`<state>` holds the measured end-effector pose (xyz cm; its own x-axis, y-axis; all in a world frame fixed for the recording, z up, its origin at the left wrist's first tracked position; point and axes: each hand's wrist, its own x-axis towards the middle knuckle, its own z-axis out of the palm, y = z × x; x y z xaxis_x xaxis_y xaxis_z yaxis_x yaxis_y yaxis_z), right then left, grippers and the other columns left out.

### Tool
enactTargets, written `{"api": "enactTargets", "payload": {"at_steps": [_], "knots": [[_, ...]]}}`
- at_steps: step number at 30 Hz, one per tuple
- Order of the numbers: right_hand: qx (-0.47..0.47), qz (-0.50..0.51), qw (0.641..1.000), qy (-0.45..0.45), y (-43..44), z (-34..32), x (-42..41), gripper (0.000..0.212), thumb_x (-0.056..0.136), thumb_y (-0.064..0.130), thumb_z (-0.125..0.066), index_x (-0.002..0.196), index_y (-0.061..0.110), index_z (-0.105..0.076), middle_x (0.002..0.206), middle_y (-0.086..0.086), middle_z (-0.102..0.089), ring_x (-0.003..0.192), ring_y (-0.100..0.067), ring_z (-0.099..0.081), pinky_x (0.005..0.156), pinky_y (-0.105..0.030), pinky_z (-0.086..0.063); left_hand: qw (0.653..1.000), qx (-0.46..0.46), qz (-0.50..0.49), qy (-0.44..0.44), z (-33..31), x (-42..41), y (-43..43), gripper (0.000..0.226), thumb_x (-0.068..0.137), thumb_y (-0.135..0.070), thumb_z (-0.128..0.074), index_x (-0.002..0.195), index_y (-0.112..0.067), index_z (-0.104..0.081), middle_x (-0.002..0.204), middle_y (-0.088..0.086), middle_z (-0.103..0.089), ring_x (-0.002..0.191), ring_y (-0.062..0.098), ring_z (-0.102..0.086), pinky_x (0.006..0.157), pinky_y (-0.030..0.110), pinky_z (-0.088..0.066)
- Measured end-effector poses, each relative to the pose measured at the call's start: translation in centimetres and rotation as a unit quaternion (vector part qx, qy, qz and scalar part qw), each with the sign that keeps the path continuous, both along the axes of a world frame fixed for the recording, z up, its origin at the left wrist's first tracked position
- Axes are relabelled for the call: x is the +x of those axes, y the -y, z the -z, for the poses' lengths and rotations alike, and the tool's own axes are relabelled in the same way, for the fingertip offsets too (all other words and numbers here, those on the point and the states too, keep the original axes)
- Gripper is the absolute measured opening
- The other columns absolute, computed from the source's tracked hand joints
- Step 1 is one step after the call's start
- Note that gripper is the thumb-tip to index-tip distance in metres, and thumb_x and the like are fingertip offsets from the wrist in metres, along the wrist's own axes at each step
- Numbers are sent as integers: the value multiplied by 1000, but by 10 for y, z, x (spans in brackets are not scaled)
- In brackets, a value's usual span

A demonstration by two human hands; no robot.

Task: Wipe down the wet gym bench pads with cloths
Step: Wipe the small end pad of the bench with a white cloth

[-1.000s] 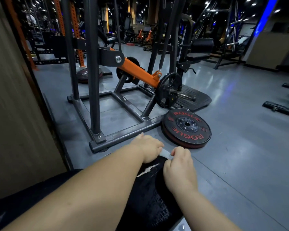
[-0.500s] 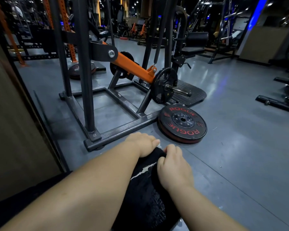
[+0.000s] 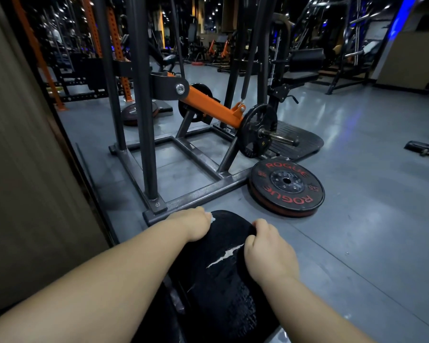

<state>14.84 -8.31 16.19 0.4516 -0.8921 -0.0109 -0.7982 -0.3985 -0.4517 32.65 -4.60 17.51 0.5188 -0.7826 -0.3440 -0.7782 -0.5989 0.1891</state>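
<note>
Both hands have drawn apart across the cloth (image 3: 229,280) since a second ago, when they sat knuckle to knuckle at its far end, and the view has tipped down a little. Grey floor (image 3: 369,219) runs shiny across the room; whether that gleam is water I can't say. On it, just beyond the hands, stands a dark frame (image 3: 144,120) with an orange lever (image 3: 208,108), and a plate (image 3: 286,186) lies flat beside the frame's foot.

Nearer, the pad (image 3: 156,318) is almost wholly hidden, showing only as a dark strip between the forearms, left of the cloth. That black cloth is draped over the pad's far end, a ragged white streak (image 3: 223,256) across its middle. On its far left edge the left hand (image 3: 196,226) grips with fingers curled over. At the right edge the right hand (image 3: 268,251) pinches it, fingers curled likewise, so the cloth lies spread between them.

I'd judge the step to be spreading the cloth over the pad's end, with the wiping stroke about to start. Next comes pressing down and dragging the cloth back along the pad toward the body, both hands keeping it taut so it doesn't bunch or slide off the side
</note>
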Motion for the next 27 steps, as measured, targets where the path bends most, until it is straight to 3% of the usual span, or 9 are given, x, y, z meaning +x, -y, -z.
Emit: {"api": "enactTargets", "payload": {"at_steps": [4,10,16,23,27], "knots": [[-15,-1,1000,-22,3,4,2,19,92,24,-29,97,21,-47,106,-1,-56,83,-26,-45,71,-35,-37,999,-34,11,-5,2,-9,16,44,104,-40,-18,130,-18,-46,143,6,-48,128,29,-46,90,37,-33],[-31,-18,999,-21,3,4,0,25,96,28,-25,98,21,-49,106,-2,-58,90,-27,-52,72,-35,-38,999,-38,-21,-11,3,-2,-8,49,105,-43,-16,137,-18,-43,144,7,-47,130,27,-44,96,37,-33],[-35,-38,998,-34,2,3,0,39,99,43,-26,121,22,-49,120,-1,-57,107,-26,-55,80,-36,-41,998,-24,-65,4,3,-3,-51,42,105,-34,-19,132,-13,-43,142,12,-44,127,31,-45,91,35,-34],[-52,-37,997,-45,3,9,1,40,96,49,-28,114,21,-50,115,-2,-57,103,-26,-56,81,-38,-45,995,-28,-97,-16,-9,-15,-51,47,105,-37,-21,141,-10,-38,150,15,-36,134,33,-38,105,37,-32],[-58,-33,997,-48,6,9,2,44,96,49,-28,118,19,-51,117,-6,-57,106,-30,-55,79,-38,-40,992,-56,-103,-39,-18,-22,-46,45,108,-27,-19,143,-7,-38,151,17,-34,138,34,-33,111,40,-29]]}}
